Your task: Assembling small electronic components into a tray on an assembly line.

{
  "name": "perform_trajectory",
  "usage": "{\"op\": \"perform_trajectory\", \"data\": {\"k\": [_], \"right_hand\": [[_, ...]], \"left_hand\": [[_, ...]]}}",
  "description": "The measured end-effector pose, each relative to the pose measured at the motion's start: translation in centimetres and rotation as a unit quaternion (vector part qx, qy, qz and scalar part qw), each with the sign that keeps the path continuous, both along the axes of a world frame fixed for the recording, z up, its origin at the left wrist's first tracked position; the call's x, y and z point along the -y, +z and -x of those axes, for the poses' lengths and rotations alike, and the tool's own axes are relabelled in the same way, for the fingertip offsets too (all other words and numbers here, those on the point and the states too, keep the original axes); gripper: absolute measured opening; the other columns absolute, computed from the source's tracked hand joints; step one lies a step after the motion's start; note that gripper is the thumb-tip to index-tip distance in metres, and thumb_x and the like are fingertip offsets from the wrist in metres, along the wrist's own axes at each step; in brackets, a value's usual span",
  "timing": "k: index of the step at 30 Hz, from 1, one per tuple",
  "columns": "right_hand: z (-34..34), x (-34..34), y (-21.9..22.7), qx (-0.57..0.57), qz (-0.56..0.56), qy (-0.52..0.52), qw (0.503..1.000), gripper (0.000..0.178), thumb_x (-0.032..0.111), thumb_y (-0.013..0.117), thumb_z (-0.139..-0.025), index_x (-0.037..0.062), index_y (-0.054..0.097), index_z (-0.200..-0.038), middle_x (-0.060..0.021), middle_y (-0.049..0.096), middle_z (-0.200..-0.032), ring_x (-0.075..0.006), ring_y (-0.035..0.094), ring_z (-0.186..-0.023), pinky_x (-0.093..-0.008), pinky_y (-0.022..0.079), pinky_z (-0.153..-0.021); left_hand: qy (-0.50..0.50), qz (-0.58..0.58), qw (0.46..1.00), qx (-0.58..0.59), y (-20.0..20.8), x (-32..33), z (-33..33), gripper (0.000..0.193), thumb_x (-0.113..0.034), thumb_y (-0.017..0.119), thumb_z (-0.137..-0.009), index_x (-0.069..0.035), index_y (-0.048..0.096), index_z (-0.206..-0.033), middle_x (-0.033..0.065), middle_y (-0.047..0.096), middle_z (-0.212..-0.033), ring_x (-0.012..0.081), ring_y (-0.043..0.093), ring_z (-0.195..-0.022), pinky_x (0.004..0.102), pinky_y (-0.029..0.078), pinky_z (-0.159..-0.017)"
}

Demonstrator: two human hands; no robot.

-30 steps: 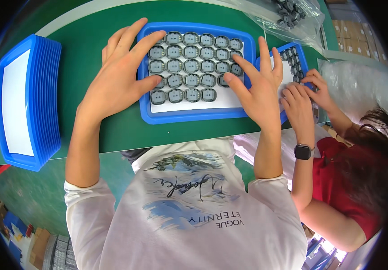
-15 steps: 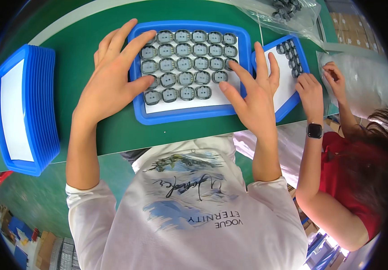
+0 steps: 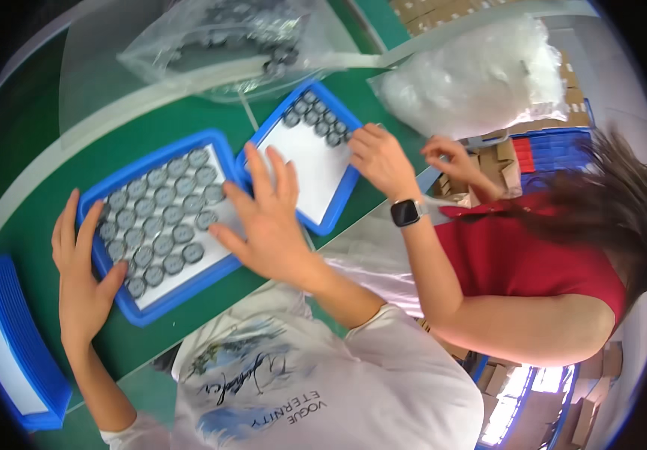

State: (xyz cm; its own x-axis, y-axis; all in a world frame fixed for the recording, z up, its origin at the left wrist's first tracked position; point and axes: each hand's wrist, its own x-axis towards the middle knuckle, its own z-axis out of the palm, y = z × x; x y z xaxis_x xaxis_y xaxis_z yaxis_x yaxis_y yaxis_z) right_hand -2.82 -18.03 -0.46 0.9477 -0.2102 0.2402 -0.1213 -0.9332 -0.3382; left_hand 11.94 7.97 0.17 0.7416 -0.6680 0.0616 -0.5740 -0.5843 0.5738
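A blue tray (image 3: 188, 296) with a white lining holds rows of small rounded grey plastic parts (image 3: 163, 245). My left hand (image 3: 87, 274) lies over the tray's left edge with fingers spread, thumb and index fingertips against the outermost parts. At the opposite side, my right hand (image 3: 274, 232) has its fingers stretched apart over the tray's right rim. Its thumb and index finger are close to a part at the end of a row; whether they touch it is unclear. Nothing is gripped by either hand.
A second blue tray (image 3: 327, 225) with grey parts in one corner sits beside a co-worker's hand (image 3: 387, 161). Behind are a clear bag of dark parts (image 3: 226, 45) and a stuffed translucent bag (image 3: 481, 79). Stacked blue trays (image 3: 27, 337) stand at the left.
The view has swung toward the right, so the trays appear tilted and lower left, and more of the co-worker shows. My hands keep nearly the same places at the tray.
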Motion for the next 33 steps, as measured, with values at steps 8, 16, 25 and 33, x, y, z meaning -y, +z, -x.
{"op": "perform_trajectory", "data": {"k": [8, 16, 25, 33], "right_hand": [[-0.5, 0.8, -2.2, 0.017, 0.009, 0.010, 1.000, 0.053, 0.033, 0.077, -0.082, 0.0031, 0.062, -0.123, -0.0305, 0.024, -0.159, -0.0553, 0.020, -0.144, -0.0646, 0.015, -0.117], [0.1, 0.8, 0.2, 0.008, -0.032, -0.006, 0.999, 0.045, 0.026, 0.080, -0.082, 0.0032, 0.068, -0.119, -0.0231, 0.029, -0.161, -0.0464, 0.017, -0.149, -0.0554, 0.022, -0.118], [-0.2, -0.5, -0.9, 0.016, -0.044, -0.013, 0.999, 0.023, 0.016, 0.081, -0.078, 0.0069, 0.072, -0.096, -0.0219, 0.032, -0.160, -0.0466, 0.017, -0.148, -0.0545, 0.021, -0.118], [-0.3, 0.1, -0.5, 0.014, -0.031, -0.004, 0.999, 0.026, 0.016, 0.082, -0.076, 0.0074, 0.071, -0.098, -0.0199, 0.034, -0.159, -0.0483, 0.019, -0.146, -0.0562, 0.020, -0.117]], "left_hand": [[-0.007, 0.005, 1.000, 0.014, -0.8, 0.3, -0.4, 0.083, -0.005, 0.075, -0.065, -0.012, 0.052, -0.145, 0.0156, 0.032, -0.161, 0.0399, 0.030, -0.147, 0.0481, 0.022, -0.121], [0.001, 0.018, 1.000, -0.017, -0.9, 1.2, -0.4, 0.076, -0.014, 0.078, -0.075, -0.017, 0.051, -0.146, 0.0158, 0.029, -0.162, 0.0386, 0.027, -0.147, 0.0490, 0.027, -0.119], [0.007, -0.001, 1.000, -0.023, -0.6, 0.6, -0.3, 0.078, -0.014, 0.079, -0.074, -0.017, 0.052, -0.147, 0.0155, 0.030, -0.162, 0.0384, 0.027, -0.147, 0.0486, 0.027, -0.119], [0.007, 0.021, 0.999, -0.041, 0.2, 1.4, -0.6, 0.078, -0.011, 0.080, -0.072, -0.017, 0.054, -0.145, 0.0154, 0.031, -0.162, 0.0395, 0.029, -0.146, 0.0481, 0.029, -0.119]]}}
